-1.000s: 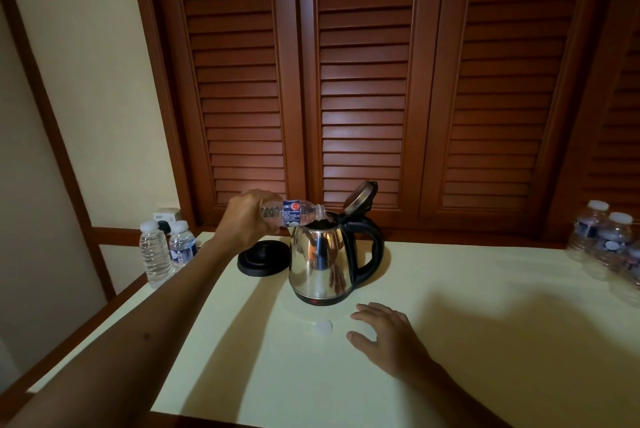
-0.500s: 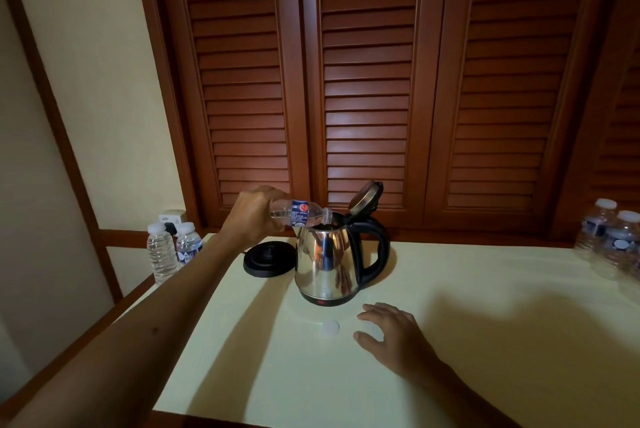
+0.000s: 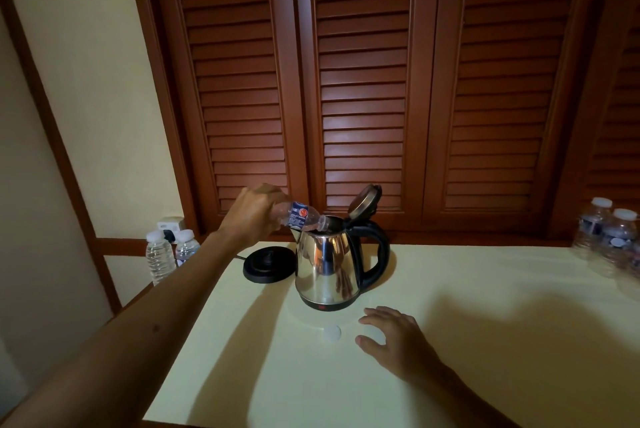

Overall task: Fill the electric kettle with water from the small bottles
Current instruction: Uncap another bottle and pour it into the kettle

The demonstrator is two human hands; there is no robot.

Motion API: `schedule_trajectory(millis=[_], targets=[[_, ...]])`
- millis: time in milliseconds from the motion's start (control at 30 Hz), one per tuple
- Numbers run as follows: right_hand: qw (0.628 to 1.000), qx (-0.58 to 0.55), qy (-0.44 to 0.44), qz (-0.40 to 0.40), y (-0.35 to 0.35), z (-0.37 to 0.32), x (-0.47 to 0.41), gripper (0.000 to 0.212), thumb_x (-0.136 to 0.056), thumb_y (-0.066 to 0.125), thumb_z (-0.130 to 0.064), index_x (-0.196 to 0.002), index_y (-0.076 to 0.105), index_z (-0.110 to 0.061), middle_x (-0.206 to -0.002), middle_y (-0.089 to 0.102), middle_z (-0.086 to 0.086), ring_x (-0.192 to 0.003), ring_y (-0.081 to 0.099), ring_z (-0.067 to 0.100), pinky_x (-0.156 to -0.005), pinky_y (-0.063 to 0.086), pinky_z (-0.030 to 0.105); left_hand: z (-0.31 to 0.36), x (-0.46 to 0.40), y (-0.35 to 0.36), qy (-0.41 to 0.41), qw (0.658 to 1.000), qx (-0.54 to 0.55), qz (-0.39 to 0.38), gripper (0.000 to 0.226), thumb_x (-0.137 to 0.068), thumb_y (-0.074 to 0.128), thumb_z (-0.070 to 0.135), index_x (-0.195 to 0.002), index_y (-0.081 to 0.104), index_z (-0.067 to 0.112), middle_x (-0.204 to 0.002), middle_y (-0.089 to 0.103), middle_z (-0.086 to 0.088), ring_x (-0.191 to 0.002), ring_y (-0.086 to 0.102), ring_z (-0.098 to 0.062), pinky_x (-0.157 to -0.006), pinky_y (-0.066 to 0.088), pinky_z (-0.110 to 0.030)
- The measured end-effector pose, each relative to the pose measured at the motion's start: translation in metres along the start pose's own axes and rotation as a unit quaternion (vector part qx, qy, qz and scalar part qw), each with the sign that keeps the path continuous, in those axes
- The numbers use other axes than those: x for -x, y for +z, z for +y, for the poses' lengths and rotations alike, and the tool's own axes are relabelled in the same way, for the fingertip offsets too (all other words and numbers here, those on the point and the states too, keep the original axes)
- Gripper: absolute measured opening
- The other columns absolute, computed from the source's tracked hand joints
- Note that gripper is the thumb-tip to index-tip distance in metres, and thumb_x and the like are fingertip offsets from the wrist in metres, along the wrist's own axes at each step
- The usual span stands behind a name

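Observation:
A steel electric kettle (image 3: 327, 268) with a black handle stands on the pale table (image 3: 485, 341), its lid (image 3: 364, 200) hinged up and open. My left hand (image 3: 254, 214) grips a small clear bottle (image 3: 304, 216) with a blue label, tipped on its side so that its neck points down into the kettle's mouth. My right hand (image 3: 394, 337) rests flat on the table in front of the kettle, fingers spread, holding nothing. A white bottle cap (image 3: 331, 333) lies on the table just left of that hand.
The kettle's black base (image 3: 268, 264) sits left of the kettle. Two capped bottles (image 3: 160, 256) stand at the far left edge. Several more bottles (image 3: 609, 237) stand at the far right. Wooden louvred doors (image 3: 363, 81) rise behind the table.
The bottle has tilted further, its neck now dipping lower into the kettle's mouth. My view has shifted slightly. The right hand has stayed on the table.

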State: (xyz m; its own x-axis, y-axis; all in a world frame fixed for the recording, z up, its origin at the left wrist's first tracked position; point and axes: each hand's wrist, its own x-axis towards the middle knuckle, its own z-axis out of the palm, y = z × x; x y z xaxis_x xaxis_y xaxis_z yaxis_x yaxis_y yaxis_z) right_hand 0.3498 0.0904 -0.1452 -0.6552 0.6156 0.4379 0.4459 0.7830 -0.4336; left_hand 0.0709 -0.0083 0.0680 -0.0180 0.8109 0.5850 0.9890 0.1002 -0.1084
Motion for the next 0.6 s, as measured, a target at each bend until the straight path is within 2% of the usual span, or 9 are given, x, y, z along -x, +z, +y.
schedule_trajectory(millis=[167, 300, 433, 600], targets=[[1.0, -0.008, 0.009, -0.006, -0.003, -0.002, 0.0, 0.054, -0.075, 0.049, -0.064, -0.113, 0.067, -0.03, -0.129, 0.059, -0.016, -0.125, 0.046, 0.001, -0.107, 0.035, 0.033, -0.007, -0.005, 0.002, 0.014, 0.999, -0.033, -0.008, 0.049, -0.075, 0.082, 0.019, -0.121, 0.064, 0.022, -0.12, 0.067, -0.003, -0.115, 0.058, -0.023, -0.096, 0.047, -0.048], [1.0, -0.011, 0.019, -0.013, -0.006, -0.007, 0.0, 0.055, -0.076, 0.049, -0.064, -0.115, 0.066, -0.03, -0.131, 0.058, -0.015, -0.125, 0.046, 0.001, -0.108, 0.036, 0.033, -0.008, -0.009, 0.003, 0.029, 0.998, -0.045, -0.013, 0.047, -0.08, 0.078, 0.021, -0.124, 0.062, 0.022, -0.125, 0.065, -0.003, -0.12, 0.055, -0.023, -0.101, 0.045, -0.046], [0.998, 0.0, 0.036, -0.041, -0.01, -0.012, 0.0, 0.052, -0.08, 0.049, -0.061, -0.12, 0.062, -0.032, -0.136, 0.052, -0.018, -0.13, 0.04, 0.0, -0.112, 0.031, 0.032, -0.004, -0.014, 0.001, 0.043, 0.997, -0.059, -0.014, 0.045, -0.085, 0.073, 0.02, -0.128, 0.061, 0.021, -0.129, 0.061, -0.003, -0.125, 0.05, -0.023, -0.102, 0.037, -0.039], [0.997, 0.021, 0.052, -0.062, -0.014, -0.017, 0.002, 0.043, -0.087, 0.051, -0.053, -0.124, 0.057, -0.033, -0.141, 0.046, -0.019, -0.134, 0.032, 0.0, -0.112, 0.02, 0.025, -0.004, -0.02, -0.001, 0.07, 0.994, -0.082, -0.017, 0.049, -0.085, 0.074, 0.014, -0.131, 0.06, 0.02, -0.131, 0.06, -0.006, -0.126, 0.05, -0.026, -0.104, 0.035, -0.041]])
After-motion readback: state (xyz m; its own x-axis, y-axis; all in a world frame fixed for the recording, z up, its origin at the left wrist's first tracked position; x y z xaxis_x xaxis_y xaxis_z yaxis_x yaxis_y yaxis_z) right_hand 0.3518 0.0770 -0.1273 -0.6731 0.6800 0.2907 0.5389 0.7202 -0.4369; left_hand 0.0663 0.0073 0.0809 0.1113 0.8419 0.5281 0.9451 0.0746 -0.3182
